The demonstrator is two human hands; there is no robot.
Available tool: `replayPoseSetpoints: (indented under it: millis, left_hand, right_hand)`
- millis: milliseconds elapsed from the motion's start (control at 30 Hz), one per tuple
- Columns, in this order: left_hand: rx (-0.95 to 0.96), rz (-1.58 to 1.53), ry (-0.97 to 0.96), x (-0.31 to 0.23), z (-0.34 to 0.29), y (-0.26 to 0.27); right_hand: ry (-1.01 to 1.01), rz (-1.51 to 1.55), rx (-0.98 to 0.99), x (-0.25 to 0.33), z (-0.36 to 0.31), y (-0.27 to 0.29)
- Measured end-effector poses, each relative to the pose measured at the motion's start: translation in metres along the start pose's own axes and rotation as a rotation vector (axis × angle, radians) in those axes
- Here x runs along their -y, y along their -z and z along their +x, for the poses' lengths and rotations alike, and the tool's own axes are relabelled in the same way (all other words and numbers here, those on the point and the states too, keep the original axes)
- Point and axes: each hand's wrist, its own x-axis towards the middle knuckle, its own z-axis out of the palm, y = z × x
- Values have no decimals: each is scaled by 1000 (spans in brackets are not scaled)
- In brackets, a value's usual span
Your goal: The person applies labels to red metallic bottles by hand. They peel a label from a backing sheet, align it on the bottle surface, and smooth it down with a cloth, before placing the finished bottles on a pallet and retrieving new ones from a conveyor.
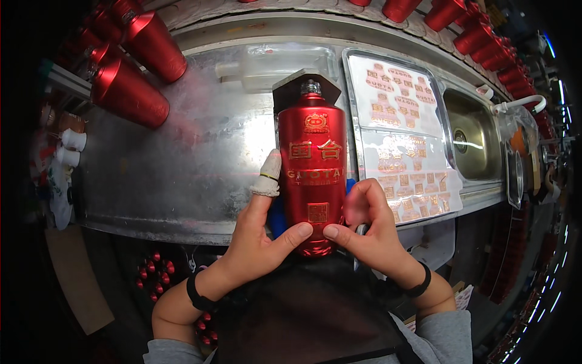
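Steadily on my feed, the red bottle [313, 197] sits mid-frame, pinched between the left hand [259, 225] and right hand [372, 229], both thumbs on its lower front. I see its neck overlapping a dark block [331, 91], printed sheets [400, 94] right of centre, and similar bottles [130, 91] upper left.
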Motion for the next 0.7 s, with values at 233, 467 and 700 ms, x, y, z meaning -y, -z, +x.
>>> replayPoseSetpoints:
  millis: [233,467,700]
  left_hand:
    - [26,-161,46,1,0,6]
    - [55,-241,50,8,-1,9]
    - [22,-46,6,10,-2,6]
  right_hand:
    - [46,14,32,-9,1,6]
    - [29,214,68,-13,3,10]
    - [53,8,44,-6,1,5]
